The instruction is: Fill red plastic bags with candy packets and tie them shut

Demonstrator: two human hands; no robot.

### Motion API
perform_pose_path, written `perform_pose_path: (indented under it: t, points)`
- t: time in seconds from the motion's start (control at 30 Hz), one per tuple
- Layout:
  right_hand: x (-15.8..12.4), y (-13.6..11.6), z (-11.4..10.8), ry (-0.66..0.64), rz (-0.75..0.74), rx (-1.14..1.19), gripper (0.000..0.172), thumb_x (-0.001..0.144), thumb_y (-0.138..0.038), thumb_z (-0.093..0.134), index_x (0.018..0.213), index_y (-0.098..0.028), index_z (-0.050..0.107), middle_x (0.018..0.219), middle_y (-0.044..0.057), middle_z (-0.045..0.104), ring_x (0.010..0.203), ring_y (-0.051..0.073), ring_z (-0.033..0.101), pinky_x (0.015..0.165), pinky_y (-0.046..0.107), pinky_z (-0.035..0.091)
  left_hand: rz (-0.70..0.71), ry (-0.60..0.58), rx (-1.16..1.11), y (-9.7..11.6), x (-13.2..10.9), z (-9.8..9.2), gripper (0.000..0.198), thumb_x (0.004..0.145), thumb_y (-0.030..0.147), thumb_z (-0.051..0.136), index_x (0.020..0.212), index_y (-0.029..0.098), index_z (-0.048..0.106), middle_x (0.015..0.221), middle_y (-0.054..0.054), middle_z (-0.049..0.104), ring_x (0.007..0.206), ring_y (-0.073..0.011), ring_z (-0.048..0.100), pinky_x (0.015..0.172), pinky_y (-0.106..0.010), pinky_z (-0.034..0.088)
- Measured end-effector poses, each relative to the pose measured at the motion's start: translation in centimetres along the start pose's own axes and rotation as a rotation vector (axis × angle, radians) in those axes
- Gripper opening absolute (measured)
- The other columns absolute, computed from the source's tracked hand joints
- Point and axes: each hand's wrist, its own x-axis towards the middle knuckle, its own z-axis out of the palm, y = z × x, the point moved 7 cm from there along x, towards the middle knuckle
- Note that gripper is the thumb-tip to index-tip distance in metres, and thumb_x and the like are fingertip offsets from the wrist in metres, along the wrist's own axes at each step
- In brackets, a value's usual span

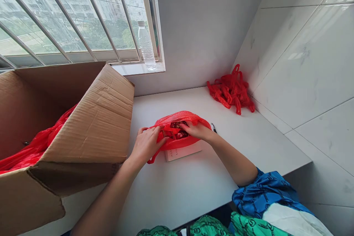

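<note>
A red plastic bag (179, 115) lies on the white table with its mouth open. Small red and dark brown patterned packets (177, 132) show inside it. My left hand (148, 142) grips the left rim of the bag, its thumb over the edge. Reaching in from the right, my right hand (195, 131) has its thumb and fingers closed at a dark packet (178, 124); the fingertips are partly hidden. Under the bag a pale box or book with print (184, 152) sticks out at the front. A black pen (213, 128) lies beside the bag, partly covered.
An open cardboard box (94, 118) stands at left, with red plastic bags (41, 143) in it. More red bags (233, 88) are heaped in the back right corner. A water bottle (146, 48) stands on the windowsill. The white table (265, 143) ends at a tiled wall.
</note>
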Motion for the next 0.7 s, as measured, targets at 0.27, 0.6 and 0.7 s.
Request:
perform_pose_path:
  t: [0.27,0.6,0.7]
  points:
    - [-0.1,-0.8,1.1,-0.200,-0.139,0.140,0.037,0.094,-0.029,0.048,0.129,-0.035,0.058,0.116,0.000,0.069,0.105,0.019,0.065,0.090,0.036,0.053,0.015,0.117,-0.153,0.6,0.0,-1.0,0.028,0.098,0.044,0.045,0.106,0.024,0.063,0.102,-0.002,0.075,0.096,-0.0202,0.068,0.104,-0.041,0.032]
    - [0.5,1.2,0.2,0.045,0.028,-0.038,0.026,0.096,-0.037,0.041,0.106,-0.028,0.064,0.088,0.002,0.069,0.076,0.021,0.064,0.070,0.036,0.054,0.036,0.164,-0.019,0.8,-0.4,-1.7,0.028,0.098,0.033,0.040,0.112,0.023,0.062,0.096,-0.003,0.077,0.081,-0.0191,0.070,0.113,-0.047,0.025]
    - [0.5,1.0,0.4,0.029,-0.057,-0.099,0.023,0.094,-0.036,0.042,0.092,-0.029,0.063,0.076,0.000,0.065,0.071,0.020,0.061,0.066,0.034,0.051,0.080,0.033,-0.024,1.5,-0.8,-1.1,0.025,0.095,0.035,0.046,0.106,0.025,0.066,0.090,-0.002,0.077,0.080,-0.0199,0.069,0.115,-0.050,0.020]
